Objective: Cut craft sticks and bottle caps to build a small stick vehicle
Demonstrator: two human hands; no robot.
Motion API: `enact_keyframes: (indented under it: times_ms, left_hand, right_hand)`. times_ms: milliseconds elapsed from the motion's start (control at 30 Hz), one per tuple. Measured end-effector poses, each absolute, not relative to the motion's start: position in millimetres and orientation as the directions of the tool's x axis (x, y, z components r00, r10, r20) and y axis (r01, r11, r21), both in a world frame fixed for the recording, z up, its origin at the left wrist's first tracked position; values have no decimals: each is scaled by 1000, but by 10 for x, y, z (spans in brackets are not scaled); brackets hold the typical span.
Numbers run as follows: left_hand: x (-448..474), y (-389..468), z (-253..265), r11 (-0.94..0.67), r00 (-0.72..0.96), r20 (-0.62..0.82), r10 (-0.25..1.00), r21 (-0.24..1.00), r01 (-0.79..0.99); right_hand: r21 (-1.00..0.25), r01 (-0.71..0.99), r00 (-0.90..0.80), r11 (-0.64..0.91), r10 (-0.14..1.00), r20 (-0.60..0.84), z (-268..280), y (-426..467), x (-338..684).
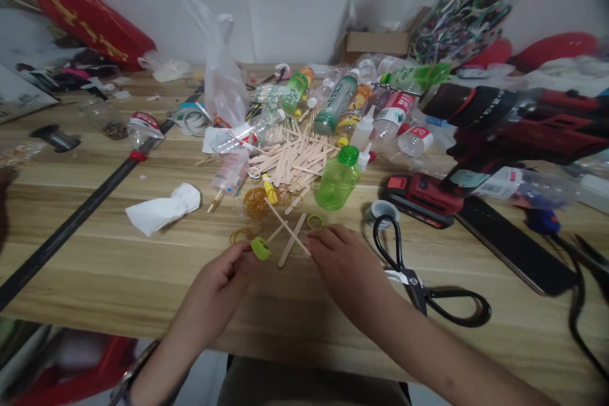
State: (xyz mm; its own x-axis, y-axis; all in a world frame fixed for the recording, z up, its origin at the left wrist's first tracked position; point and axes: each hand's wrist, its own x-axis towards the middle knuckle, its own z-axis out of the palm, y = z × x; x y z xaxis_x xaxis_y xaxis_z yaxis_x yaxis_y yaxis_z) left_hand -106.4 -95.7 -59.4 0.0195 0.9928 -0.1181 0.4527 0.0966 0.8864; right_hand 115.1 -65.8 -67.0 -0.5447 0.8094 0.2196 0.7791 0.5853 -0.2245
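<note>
My left hand [233, 276] pinches a yellow-green bottle cap [260, 248]; a thin wooden stick [276, 232] slants away from the cap, and whether it is joined to it I cannot tell. The fingers of my right hand [345, 260] are closed at the near end of another slim wooden stick [290, 229], which crosses above a flat craft stick [292, 242] on the table. A small yellow-green ring [314, 222] lies just beyond my right fingertips. Behind it stands an uncapped green plastic bottle [338, 181]. Tan rubber bands [257, 203] lie in a tangle beyond my left hand.
A heap of craft sticks [295, 158] and several plastic bottles [337, 104] cover the table's back. Black-handled scissors [419, 292], a tape roll [382, 212] and a red cordless drill [504, 133] sit at right. Crumpled tissue [164, 209] and a black bar [71, 228] lie left.
</note>
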Motion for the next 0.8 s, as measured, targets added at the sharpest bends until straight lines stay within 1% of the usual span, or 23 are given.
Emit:
enact_keyframes:
  times_ms: [100,167,233,333,467,533,633,733,767,800]
  left_hand:
    - [-1151,-822,-621,16,12,-31,999,764,645]
    - [-1159,-733,-661,-26,13,24,1000,667,744]
    - [-1138,-661,-704,-81,59,57,997,567,819]
    - [-1082,-596,-769,-151,134,70,989,480,864]
    - [-1020,-566,-849,-198,187,68,980,443,874]
    - [-1009,-562,-864,-214,198,82,977,416,884]
    - [-1015,-597,-832,-220,187,124,975,364,905]
    - [-1017,-727,-763,-249,178,245,953,300,921]
    - [-1007,-794,-743,-285,197,294,935,294,912]
    - [-987,-868,-729,-338,235,331,914,300,892]
  right_hand:
    - [-123,718,-670,685,728,146,-696,-535,993]
    - [-83,666,-736,742,671,96,-714,-561,892]
    - [-57,628,-773,776,631,65,-730,-668,830]
    - [-46,591,-803,806,592,65,-735,-877,816]
    - [-67,548,-824,833,552,126,-746,-1040,831]
    - [-76,565,-804,821,569,171,-776,-1062,826]
    - [-100,631,-734,770,634,244,-825,-1086,882]
    - [-141,681,-649,718,682,336,-821,-1161,1167]
    - [-165,712,-598,683,712,368,-804,-1198,1328]
    - [-213,718,-570,663,735,367,-780,-1234,1518]
